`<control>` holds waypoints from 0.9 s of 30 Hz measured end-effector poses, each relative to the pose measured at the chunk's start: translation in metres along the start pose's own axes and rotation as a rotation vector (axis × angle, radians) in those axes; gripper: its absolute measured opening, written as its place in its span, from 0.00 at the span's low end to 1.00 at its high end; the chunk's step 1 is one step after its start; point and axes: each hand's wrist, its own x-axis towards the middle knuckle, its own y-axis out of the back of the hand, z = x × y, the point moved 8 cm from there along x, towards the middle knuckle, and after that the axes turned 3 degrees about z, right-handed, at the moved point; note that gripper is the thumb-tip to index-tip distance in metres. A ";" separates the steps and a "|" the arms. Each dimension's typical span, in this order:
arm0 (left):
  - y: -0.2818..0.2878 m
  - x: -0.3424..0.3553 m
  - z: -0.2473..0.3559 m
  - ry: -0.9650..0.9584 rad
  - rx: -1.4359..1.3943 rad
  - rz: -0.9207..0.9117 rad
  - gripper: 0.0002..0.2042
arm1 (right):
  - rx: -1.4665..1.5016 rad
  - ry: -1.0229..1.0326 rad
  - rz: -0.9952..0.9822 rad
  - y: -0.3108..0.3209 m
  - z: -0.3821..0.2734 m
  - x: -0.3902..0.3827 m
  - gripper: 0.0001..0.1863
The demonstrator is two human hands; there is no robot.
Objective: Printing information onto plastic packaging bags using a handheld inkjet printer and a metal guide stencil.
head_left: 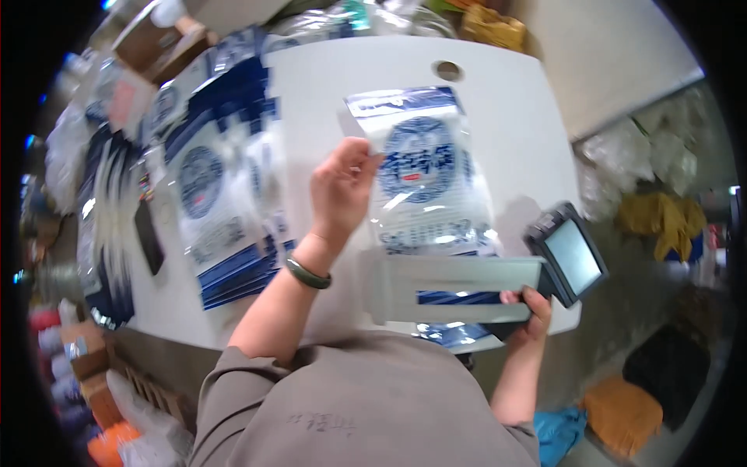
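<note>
Head view: the left hand has thumb and fingertips drawn together at the left edge of the bag, apparently to steady its thin film (blur hides the exact contact). That bag lies printed side up on the table. Across its near end sits the slotted frame, the right hand closed on its right end, probably to keep the slot over the blue band. The device, right of the bag, reaches past the table edge. White tabletop beyond and right of the bag offers room; the stack limits movement left of it.
</note>
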 end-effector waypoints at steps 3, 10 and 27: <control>0.059 0.011 0.046 -0.134 0.060 0.058 0.09 | 0.122 0.015 -0.109 0.015 0.000 0.001 0.11; 0.299 0.037 -0.055 0.061 0.264 0.420 0.21 | 0.133 0.018 -0.214 0.009 -0.002 0.001 0.08; 0.005 -0.067 0.046 0.240 0.191 -0.826 0.14 | 0.072 0.009 -0.256 -0.002 -0.001 0.002 0.14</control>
